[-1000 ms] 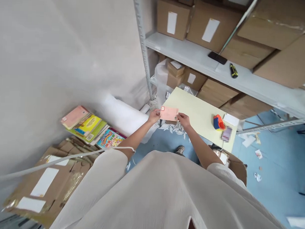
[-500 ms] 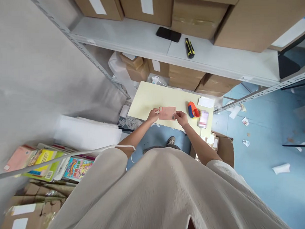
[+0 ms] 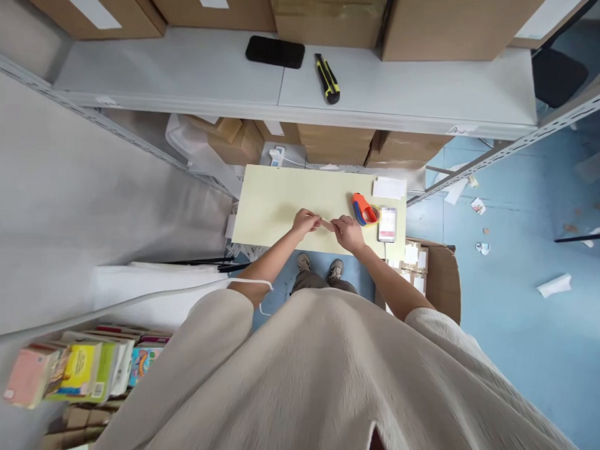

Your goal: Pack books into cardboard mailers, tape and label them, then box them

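Note:
A thin pink book (image 3: pixel 327 224) is held up over the pale yellow table (image 3: pixel 276 194), tipped so that mostly its narrow edge shows. My left hand (image 3: pixel 306 222) pinches its left end. On its right end, my right hand (image 3: pixel 347 232) is closed, with the fingers partly covering it. Just right of that hand lies an orange and blue tape dispenser (image 3: pixel 364 209). Beside the dispenser rests a phone with a lit screen (image 3: pixel 387 223), a cable running from its lower end. White paper slips (image 3: pixel 389 188) lie behind them.
A grey shelf (image 3: pixel 187 70) above the table bears cardboard boxes (image 3: pixel 331 19), a black phone (image 3: pixel 275 51) and a yellow-black utility knife (image 3: pixel 327 79). Stacked books (image 3: pixel 81 368) stand at lower left. An open carton (image 3: pixel 443 279) is right of the table. A white cable (image 3: pixel 144 305) crosses by my left arm.
The book has turned from cover facing up to nearly edge-on, and my hands have drawn closer together. The camera view has shifted, and both my feet now show.

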Demonstrator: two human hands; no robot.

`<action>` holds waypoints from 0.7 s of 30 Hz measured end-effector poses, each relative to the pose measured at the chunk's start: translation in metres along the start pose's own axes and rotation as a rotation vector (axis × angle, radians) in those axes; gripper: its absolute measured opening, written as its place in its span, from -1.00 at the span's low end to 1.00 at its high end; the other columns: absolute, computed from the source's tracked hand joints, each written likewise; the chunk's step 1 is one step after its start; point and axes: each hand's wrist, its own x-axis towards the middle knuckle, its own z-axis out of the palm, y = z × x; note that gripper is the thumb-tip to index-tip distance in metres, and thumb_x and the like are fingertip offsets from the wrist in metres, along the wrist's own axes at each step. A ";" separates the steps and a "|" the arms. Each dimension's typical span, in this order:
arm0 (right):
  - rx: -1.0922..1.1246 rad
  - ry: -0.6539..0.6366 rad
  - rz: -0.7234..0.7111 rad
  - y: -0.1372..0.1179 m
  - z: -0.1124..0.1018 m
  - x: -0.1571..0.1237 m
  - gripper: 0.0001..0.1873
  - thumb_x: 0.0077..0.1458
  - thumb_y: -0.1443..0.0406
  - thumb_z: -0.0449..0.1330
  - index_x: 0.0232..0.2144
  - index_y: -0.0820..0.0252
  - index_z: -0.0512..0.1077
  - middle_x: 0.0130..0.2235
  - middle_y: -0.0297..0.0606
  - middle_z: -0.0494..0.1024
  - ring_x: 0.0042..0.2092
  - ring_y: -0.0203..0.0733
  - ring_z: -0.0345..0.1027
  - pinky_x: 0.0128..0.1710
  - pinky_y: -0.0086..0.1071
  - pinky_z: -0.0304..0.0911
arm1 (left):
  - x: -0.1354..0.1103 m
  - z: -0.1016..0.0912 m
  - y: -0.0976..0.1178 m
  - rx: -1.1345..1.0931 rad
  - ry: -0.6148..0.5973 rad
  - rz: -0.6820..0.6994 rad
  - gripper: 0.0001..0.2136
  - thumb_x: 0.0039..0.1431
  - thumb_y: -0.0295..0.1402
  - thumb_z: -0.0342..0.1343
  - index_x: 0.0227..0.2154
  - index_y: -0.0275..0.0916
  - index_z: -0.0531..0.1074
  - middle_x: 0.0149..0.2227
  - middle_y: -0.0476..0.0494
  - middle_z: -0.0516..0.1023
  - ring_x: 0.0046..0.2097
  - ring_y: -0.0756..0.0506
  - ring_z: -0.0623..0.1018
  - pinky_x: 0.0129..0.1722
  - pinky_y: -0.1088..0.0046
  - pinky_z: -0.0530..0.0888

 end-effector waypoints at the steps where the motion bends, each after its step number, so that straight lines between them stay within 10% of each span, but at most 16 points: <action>1: -0.044 -0.003 -0.019 -0.001 0.000 0.000 -0.57 0.57 0.29 0.04 0.16 0.20 0.68 0.01 0.07 0.66 0.05 0.16 0.45 0.09 -0.09 0.25 | 0.002 0.000 0.001 0.009 -0.013 0.005 -0.63 0.22 -0.39 0.52 -0.21 -0.14 0.36 -0.36 -0.11 0.69 -0.25 -0.11 0.75 -0.19 0.39 0.62; 14: -0.170 -0.132 -0.034 -0.010 0.045 0.009 -0.52 0.56 0.35 0.03 0.28 0.09 0.64 0.05 0.04 0.65 0.12 0.18 0.33 0.18 -0.05 0.12 | 0.052 -0.018 -0.029 0.114 -0.138 0.025 -0.56 0.04 -0.51 0.53 -0.20 -0.12 0.36 -0.34 -0.02 0.64 -0.25 -0.10 0.69 -0.18 0.35 0.61; 21: 0.048 -0.112 0.310 -0.009 0.090 0.002 -0.57 0.40 0.39 0.11 0.16 0.22 0.66 0.19 0.16 0.64 0.16 0.23 0.44 0.17 0.00 0.35 | 0.070 -0.032 -0.059 0.302 -0.113 0.034 -0.64 0.00 -0.60 0.42 -0.30 -0.12 0.38 -0.30 -0.02 0.61 -0.18 -0.14 0.67 -0.10 0.35 0.58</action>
